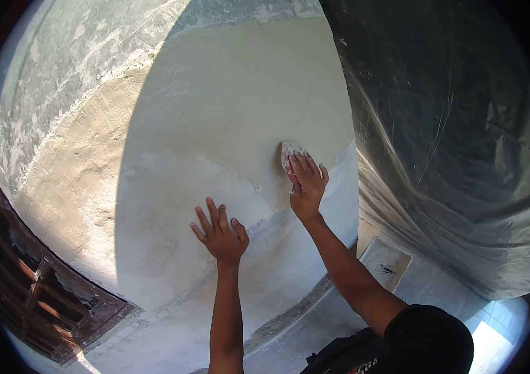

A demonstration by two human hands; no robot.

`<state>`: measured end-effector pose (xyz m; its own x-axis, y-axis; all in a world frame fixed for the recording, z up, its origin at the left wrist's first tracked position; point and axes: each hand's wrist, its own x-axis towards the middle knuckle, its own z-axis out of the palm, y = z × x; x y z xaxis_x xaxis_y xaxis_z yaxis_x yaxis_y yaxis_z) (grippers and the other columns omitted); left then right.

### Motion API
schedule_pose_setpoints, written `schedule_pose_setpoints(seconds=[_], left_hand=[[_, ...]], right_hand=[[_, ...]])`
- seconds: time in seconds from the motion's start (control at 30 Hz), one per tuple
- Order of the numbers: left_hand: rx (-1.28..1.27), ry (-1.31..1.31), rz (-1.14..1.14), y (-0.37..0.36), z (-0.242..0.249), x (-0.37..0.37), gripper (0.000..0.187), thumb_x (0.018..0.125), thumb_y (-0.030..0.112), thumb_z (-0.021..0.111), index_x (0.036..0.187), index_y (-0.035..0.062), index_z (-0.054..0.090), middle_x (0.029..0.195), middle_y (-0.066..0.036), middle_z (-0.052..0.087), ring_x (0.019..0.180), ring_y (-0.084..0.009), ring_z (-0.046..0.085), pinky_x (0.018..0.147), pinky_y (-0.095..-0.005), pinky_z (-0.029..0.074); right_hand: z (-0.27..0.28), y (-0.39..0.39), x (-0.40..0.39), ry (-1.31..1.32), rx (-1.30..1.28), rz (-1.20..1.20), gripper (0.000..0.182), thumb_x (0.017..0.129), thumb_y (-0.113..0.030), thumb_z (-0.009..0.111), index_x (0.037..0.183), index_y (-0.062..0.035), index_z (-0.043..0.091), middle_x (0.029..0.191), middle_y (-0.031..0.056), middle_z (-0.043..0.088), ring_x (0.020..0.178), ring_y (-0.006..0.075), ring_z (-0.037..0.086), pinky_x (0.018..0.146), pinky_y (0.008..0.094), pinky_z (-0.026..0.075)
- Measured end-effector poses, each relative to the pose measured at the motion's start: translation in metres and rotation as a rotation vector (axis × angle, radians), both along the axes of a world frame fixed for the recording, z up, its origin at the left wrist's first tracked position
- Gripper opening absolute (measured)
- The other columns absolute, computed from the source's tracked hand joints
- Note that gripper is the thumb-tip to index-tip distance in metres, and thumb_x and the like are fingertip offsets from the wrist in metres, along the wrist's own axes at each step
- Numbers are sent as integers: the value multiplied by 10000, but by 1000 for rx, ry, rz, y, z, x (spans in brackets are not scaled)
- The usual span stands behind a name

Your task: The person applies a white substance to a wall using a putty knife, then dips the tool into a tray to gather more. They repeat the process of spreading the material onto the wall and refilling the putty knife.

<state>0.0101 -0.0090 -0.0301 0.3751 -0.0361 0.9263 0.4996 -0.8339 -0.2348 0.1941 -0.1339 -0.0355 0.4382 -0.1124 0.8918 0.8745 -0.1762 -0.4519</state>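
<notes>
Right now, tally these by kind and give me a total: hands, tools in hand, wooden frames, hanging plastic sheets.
Hands: 2 (left hand, right hand)
Tools in hand: 1 (white-smeared tool, in the right hand)
Wooden frames: 1 (wooden frame, lower left)
Hanging plastic sheets: 1 (plastic sheet, right side)
Total: 5

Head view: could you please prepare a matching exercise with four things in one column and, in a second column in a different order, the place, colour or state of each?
Column 1
1. left hand
2. right hand
3. plastic sheet
4. wooden frame

Column 2
A. dark brown, at the lower left of the picture
B. holds a tool at the wall
C. hangs in folds at the right of the picture
D. fingers spread, no tool in it

Right pairs: 1-D, 2-B, 3-C, 4-A
</notes>
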Motion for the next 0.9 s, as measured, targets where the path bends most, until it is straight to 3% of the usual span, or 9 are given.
schedule_pose_setpoints(seconds=[0.27, 0.33, 0.37, 0.43, 0.53, 0.63, 0.7, 0.8, 0.9], left_hand=[[-9, 8, -10, -1, 0, -2, 516, 867, 135, 524, 1354, 5, 413, 1550, -221, 378, 1493, -437, 199, 1181, -603, 0], [-12, 4, -7, -1, -1, -1, 521, 867, 135, 524, 1358, 6, 408, 1550, -221, 379, 1492, -439, 201, 1181, -603, 2], [-20, 4, -4, -1, -1, 0, 526, 868, 135, 524, 1363, 7, 402, 1550, -221, 380, 1491, -441, 204, 1181, -603, 3], [-13, 2, -9, -1, -1, 0, 528, 869, 137, 523, 1365, 9, 399, 1548, -222, 382, 1490, -442, 205, 1181, -603, 3], [-12, -2, -10, -1, -1, 0, 527, 872, 139, 521, 1369, 14, 396, 1544, -225, 387, 1488, -444, 207, 1180, -603, 3], [-18, -2, -5, -1, -2, 0, 524, 876, 143, 520, 1370, 19, 398, 1541, -227, 390, 1488, -444, 209, 1179, -603, 5], [-13, -2, -4, 0, -1, 0, 522, 878, 145, 520, 1371, 22, 398, 1540, -229, 391, 1487, -443, 210, 1179, -603, 7], [-29, 5, 5, -2, -4, -1, 522, 879, 146, 521, 1371, 24, 396, 1538, -233, 392, 1486, -442, 214, 1178, -602, 8], [-28, 16, 7, 1, -2, 0, 527, 878, 149, 524, 1373, 26, 394, 1538, -236, 390, 1485, -440, 218, 1179, -601, 9]], right_hand=[[-136, -12, -100, 19, -307, 248, 541, 771, 62, 621, 1263, -160, 658, 1287, 34, 655, 1272, 236, 562, 1116, 451, 208], [-135, -29, -98, 96, -221, 393, 467, 801, 84, 609, 1208, -134, 678, 1224, 55, 692, 1223, 213, 606, 1113, 436, 214], [-122, -30, -81, 90, -141, 315, 417, 829, 68, 612, 1188, -130, 688, 1176, 57, 715, 1178, 213, 639, 1112, 419, 224], [-79, -32, -39, 79, -25, 141, 378, 865, 52, 601, 1210, -83, 673, 1249, 84, 684, 1224, 233, 610, 1108, 425, 257], [-48, -15, 20, 121, 117, 0, 475, 850, 39, 611, 1306, -96, 624, 1332, 87, 636, 1291, 266, 556, 1105, 459, 271], [-74, 10, 19, 151, 16, -7, 492, 851, 20, 619, 1329, -95, 606, 1379, 102, 599, 1325, 289, 521, 1128, 481, 257], [-109, 14, -19, 161, -54, 85, 562, 824, 17, 639, 1367, -111, 578, 1395, 118, 581, 1341, 329, 496, 1134, 504, 258], [-170, 4, -85, 178, -299, 274, 506, 842, -11, 647, 1334, -116, 599, 1408, 114, 567, 1355, 311, 482, 1150, 484, 247], [-181, -21, -104, 263, -265, 431, 431, 851, 12, 643, 1267, -98, 648, 1249, 76, 677, 1287, 262, 548, 1072, 449, 319]])
